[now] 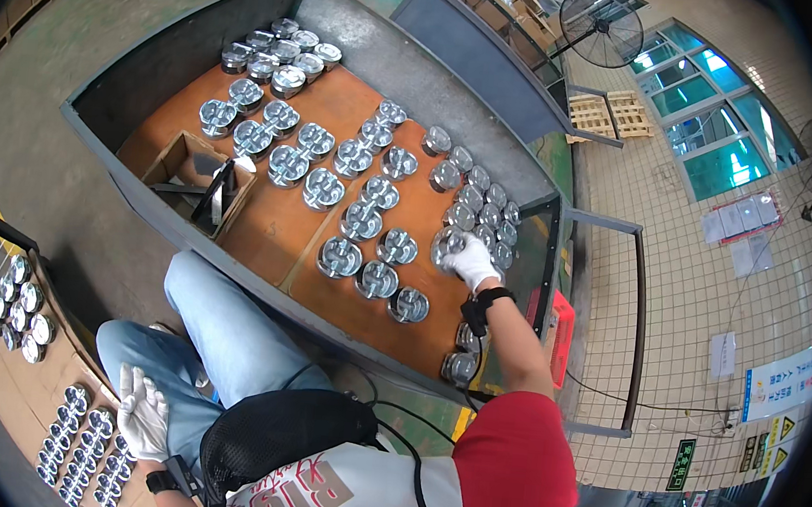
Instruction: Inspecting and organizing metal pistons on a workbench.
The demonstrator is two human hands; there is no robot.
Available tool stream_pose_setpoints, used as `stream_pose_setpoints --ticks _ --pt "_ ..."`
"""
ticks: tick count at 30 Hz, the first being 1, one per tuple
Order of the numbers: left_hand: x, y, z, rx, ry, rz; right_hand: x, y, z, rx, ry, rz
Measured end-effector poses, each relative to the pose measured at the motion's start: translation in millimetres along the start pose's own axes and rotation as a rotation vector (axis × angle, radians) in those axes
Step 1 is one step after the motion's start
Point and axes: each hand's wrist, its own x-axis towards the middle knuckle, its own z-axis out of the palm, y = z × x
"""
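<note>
My right hand [472, 261], in a white glove, reaches into a grey metal cart [258, 284]. Its fingers close on a shiny metal piston [445, 244] at the near edge of a cluster of pistons [470, 197] on the cart's right side. More pistons [323, 189] stand in loose rows across the brown board [277, 233] lining the cart. My left hand [143, 416], also gloved, is held palm up over my thigh with its fingers stretched out and nothing in it. Beside it, rows of pistons [73, 437] stand on a cardboard-covered surface [2, 402].
A cardboard box [183, 152] with dark tools sits in the cart's left part. The cart's raised walls surround the pistons, and a handle bar [638, 322] sticks out at the right. A red bin [561, 339] is beyond my right arm. Cables [418, 448] run beside my body.
</note>
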Motion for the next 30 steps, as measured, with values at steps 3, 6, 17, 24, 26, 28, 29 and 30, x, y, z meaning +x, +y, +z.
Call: stream_pose_setpoints --ticks 3,6,17,24,26,28,29,30 --pt "-5.1 2.5 1.2 0.025 0.022 0.02 -20.0 -30.1 19.3 -0.355 -0.1 -0.027" --pt "-4.4 3.0 4.7 0.029 0.034 0.01 -12.7 3.7 46.8 -0.45 -0.157 -0.129" --pt "-3.1 -2.3 3.1 0.023 0.055 -0.013 -11.5 11.4 48.9 -0.298 -0.298 -0.12" --pt "7.6 -2.2 10.2 0.046 0.135 -0.01 29.6 18.0 22.1 -0.345 0.259 0.084" --pt "1.1 1.8 19.0 0.078 0.196 0.028 43.0 12.9 29.1 -0.41 0.249 0.158" --pt "-11.6 2.6 40.5 0.136 0.263 0.098 50.5 -13.9 27.0 -0.306 -0.06 0.121" --pt "-2.7 0.2 38.8 0.113 0.182 0.041 56.3 17.4 26.6 -0.316 -0.082 0.231" --pt "1.9 1.2 30.8 0.097 0.116 0.022 56.7 34.8 34.6 -0.365 -0.034 0.279"
